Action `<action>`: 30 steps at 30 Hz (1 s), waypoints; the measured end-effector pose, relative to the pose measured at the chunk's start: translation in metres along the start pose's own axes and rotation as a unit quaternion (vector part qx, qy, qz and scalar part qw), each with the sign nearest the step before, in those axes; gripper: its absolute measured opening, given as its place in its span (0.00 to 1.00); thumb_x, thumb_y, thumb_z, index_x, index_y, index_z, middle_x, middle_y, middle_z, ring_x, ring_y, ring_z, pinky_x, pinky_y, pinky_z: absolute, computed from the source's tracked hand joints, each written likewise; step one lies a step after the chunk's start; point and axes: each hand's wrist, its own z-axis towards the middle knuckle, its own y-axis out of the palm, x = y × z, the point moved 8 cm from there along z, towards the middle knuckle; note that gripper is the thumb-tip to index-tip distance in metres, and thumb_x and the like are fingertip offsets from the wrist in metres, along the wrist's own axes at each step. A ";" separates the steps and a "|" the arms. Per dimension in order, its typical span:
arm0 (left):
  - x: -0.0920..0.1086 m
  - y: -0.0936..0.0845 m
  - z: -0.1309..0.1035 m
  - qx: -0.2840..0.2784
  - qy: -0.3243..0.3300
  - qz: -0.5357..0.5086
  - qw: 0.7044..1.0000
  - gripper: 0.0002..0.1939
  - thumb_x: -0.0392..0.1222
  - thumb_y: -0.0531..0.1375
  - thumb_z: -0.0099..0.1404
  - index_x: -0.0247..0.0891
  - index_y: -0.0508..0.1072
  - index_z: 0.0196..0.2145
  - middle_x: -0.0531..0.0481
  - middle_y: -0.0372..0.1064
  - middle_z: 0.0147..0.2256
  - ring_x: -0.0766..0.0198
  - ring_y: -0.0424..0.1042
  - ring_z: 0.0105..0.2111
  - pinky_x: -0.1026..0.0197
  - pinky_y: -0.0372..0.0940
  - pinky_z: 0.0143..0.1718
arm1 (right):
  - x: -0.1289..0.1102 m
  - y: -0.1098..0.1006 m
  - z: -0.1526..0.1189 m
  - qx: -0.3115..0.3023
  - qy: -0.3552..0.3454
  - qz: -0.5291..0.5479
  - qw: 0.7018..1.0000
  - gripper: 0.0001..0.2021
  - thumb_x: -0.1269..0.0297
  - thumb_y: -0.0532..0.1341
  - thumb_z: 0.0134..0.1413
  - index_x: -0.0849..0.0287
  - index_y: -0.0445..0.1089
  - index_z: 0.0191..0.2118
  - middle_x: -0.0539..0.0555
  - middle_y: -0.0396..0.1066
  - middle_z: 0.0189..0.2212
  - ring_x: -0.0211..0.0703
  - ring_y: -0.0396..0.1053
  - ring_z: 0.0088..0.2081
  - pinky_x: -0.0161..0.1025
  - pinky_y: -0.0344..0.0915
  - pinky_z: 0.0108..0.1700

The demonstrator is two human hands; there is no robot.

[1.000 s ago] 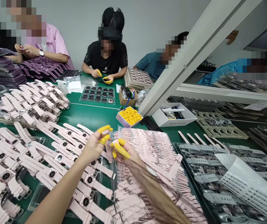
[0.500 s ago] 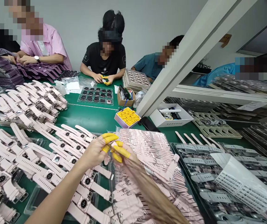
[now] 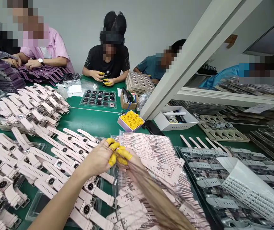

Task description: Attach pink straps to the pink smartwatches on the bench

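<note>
My left hand (image 3: pixel 101 157) and my right hand (image 3: pixel 128 159) meet at the middle of the view, with yellow covers on their fingertips. Both are closed, fingertips pressed together; whatever they pinch is hidden behind the fingers. Below and left of them lie pale pink watches (image 3: pixel 86 209) with their straps spread, dark round sensors facing up. Under and right of my right hand is a stack of pink straps (image 3: pixel 148 145) in clear plastic.
A box of yellow finger covers (image 3: pixel 131 120) stands beyond my hands, near a white box (image 3: pixel 176 119). Grey-strapped watches (image 3: pixel 209 166) fill trays at right, under a curled white sheet (image 3: pixel 252 188). A person in black (image 3: pixel 107 64) sits across, beyond a tray of watch bodies (image 3: pixel 98 98).
My hands have drawn closer together, and the small pale piece between the fingertips is now hidden. The person across has moved their hands apart.
</note>
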 end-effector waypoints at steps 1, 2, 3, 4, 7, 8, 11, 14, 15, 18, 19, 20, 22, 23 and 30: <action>0.001 0.000 0.000 -0.004 0.003 0.009 1.000 0.22 0.34 0.54 0.71 0.35 0.69 0.61 0.35 0.69 0.55 0.48 0.69 0.58 0.42 0.68 0.62 | 0.001 0.000 0.000 0.000 0.001 -0.001 1.000 0.16 0.54 0.69 0.54 0.55 0.62 0.29 0.40 0.52 0.15 0.30 0.40 0.17 0.34 0.40 0.20; 0.001 -0.001 0.000 -0.004 0.005 0.006 1.000 0.22 0.34 0.54 0.71 0.34 0.69 0.61 0.36 0.69 0.54 0.48 0.69 0.57 0.42 0.68 0.61 | 0.002 0.000 0.000 -0.001 0.001 0.000 1.000 0.17 0.53 0.69 0.54 0.55 0.63 0.29 0.40 0.53 0.15 0.30 0.40 0.17 0.34 0.41 0.20; 0.002 -0.003 0.000 -0.002 0.006 -0.008 1.000 0.22 0.34 0.53 0.72 0.35 0.68 0.61 0.37 0.69 0.54 0.49 0.69 0.56 0.44 0.68 0.61 | 0.002 0.000 0.000 -0.004 0.001 0.001 1.000 0.17 0.52 0.69 0.55 0.55 0.63 0.29 0.40 0.53 0.15 0.30 0.40 0.17 0.34 0.41 0.20; 0.003 -0.005 0.000 0.001 0.006 -0.032 0.999 0.21 0.34 0.52 0.72 0.35 0.68 0.61 0.38 0.69 0.54 0.51 0.70 0.56 0.46 0.69 0.61 | 0.002 0.001 0.000 -0.009 0.000 0.004 1.000 0.17 0.52 0.69 0.55 0.56 0.64 0.29 0.40 0.53 0.15 0.30 0.41 0.17 0.34 0.41 0.19; 0.006 -0.012 0.001 0.013 0.007 -0.120 0.993 0.21 0.33 0.49 0.74 0.39 0.67 0.62 0.41 0.69 0.54 0.55 0.70 0.55 0.50 0.68 0.61 | 0.001 0.006 -0.003 -0.023 -0.017 0.020 0.999 0.16 0.52 0.69 0.57 0.56 0.65 0.30 0.40 0.53 0.15 0.30 0.42 0.16 0.33 0.43 0.19; 0.007 -0.013 0.001 0.015 0.008 -0.143 0.990 0.21 0.34 0.49 0.74 0.39 0.67 0.62 0.41 0.69 0.53 0.55 0.70 0.55 0.51 0.68 0.61 | 0.000 0.007 -0.004 -0.027 -0.025 0.024 0.999 0.16 0.52 0.69 0.58 0.56 0.65 0.30 0.40 0.53 0.15 0.31 0.42 0.17 0.33 0.44 0.19; 0.010 -0.016 0.002 0.017 0.003 -0.163 0.986 0.21 0.37 0.50 0.75 0.35 0.66 0.63 0.37 0.69 0.54 0.53 0.70 0.56 0.51 0.68 0.60 | -0.003 0.008 -0.007 -0.031 -0.044 0.015 0.998 0.18 0.49 0.69 0.59 0.55 0.64 0.30 0.40 0.53 0.16 0.32 0.45 0.17 0.33 0.48 0.20; 0.011 -0.022 0.001 -0.003 -0.024 -0.105 0.994 0.25 0.36 0.52 0.73 0.35 0.62 0.67 0.35 0.69 0.57 0.51 0.71 0.57 0.50 0.69 0.60 | -0.013 0.006 -0.009 -0.027 -0.095 -0.106 0.989 0.20 0.42 0.66 0.60 0.53 0.64 0.34 0.41 0.56 0.18 0.35 0.50 0.19 0.35 0.52 0.22; 0.010 -0.026 -0.001 -0.014 -0.040 -0.071 0.997 0.27 0.35 0.52 0.72 0.36 0.60 0.68 0.35 0.69 0.58 0.51 0.72 0.57 0.49 0.70 0.59 | -0.018 0.004 -0.010 -0.021 -0.121 -0.175 0.977 0.20 0.41 0.64 0.62 0.53 0.65 0.35 0.42 0.58 0.19 0.36 0.52 0.20 0.36 0.53 0.23; 0.000 -0.050 -0.010 -0.037 -0.113 0.040 0.992 0.31 0.31 0.53 0.71 0.40 0.58 0.70 0.40 0.73 0.57 0.53 0.76 0.52 0.52 0.73 0.54 | -0.030 0.001 -0.011 -0.017 -0.172 -0.377 0.910 0.20 0.42 0.58 0.67 0.55 0.68 0.37 0.47 0.64 0.24 0.40 0.59 0.26 0.39 0.58 0.30; -0.005 -0.061 -0.016 -0.041 -0.144 0.077 0.986 0.29 0.30 0.53 0.71 0.40 0.61 0.68 0.41 0.75 0.55 0.54 0.77 0.50 0.53 0.73 0.51 | -0.032 0.002 -0.011 -0.025 -0.180 -0.424 0.887 0.20 0.43 0.56 0.69 0.55 0.70 0.38 0.49 0.67 0.26 0.42 0.62 0.28 0.41 0.59 0.33; -0.010 -0.071 -0.023 -0.047 -0.175 0.116 0.977 0.26 0.30 0.53 0.72 0.40 0.66 0.65 0.42 0.76 0.53 0.54 0.78 0.48 0.54 0.74 0.49 | -0.033 0.003 -0.012 -0.035 -0.186 -0.463 0.866 0.20 0.44 0.54 0.70 0.55 0.71 0.38 0.51 0.69 0.30 0.44 0.65 0.31 0.42 0.61 0.36; -0.016 -0.087 -0.042 -0.075 -0.217 0.190 0.954 0.18 0.30 0.53 0.73 0.39 0.75 0.55 0.43 0.78 0.48 0.53 0.77 0.45 0.54 0.72 0.46 | -0.032 0.011 -0.014 -0.058 -0.198 -0.526 0.825 0.20 0.48 0.52 0.71 0.56 0.74 0.40 0.55 0.73 0.35 0.49 0.69 0.36 0.45 0.63 0.40; -0.016 -0.092 -0.052 -0.095 -0.224 0.215 0.946 0.16 0.30 0.53 0.73 0.38 0.77 0.51 0.43 0.79 0.46 0.52 0.77 0.45 0.54 0.71 0.46 | -0.030 0.017 -0.017 -0.073 -0.202 -0.552 0.806 0.20 0.49 0.52 0.72 0.56 0.75 0.41 0.56 0.73 0.36 0.50 0.70 0.38 0.46 0.64 0.41; -0.002 -0.114 -0.152 -0.169 -0.306 0.110 0.930 0.10 0.40 0.52 0.78 0.41 0.73 0.47 0.47 0.76 0.43 0.57 0.73 0.40 0.59 0.66 0.41 | 0.016 0.085 -0.050 -0.240 -0.200 -0.622 0.718 0.18 0.63 0.48 0.70 0.57 0.75 0.41 0.58 0.78 0.36 0.48 0.72 0.31 0.42 0.67 0.32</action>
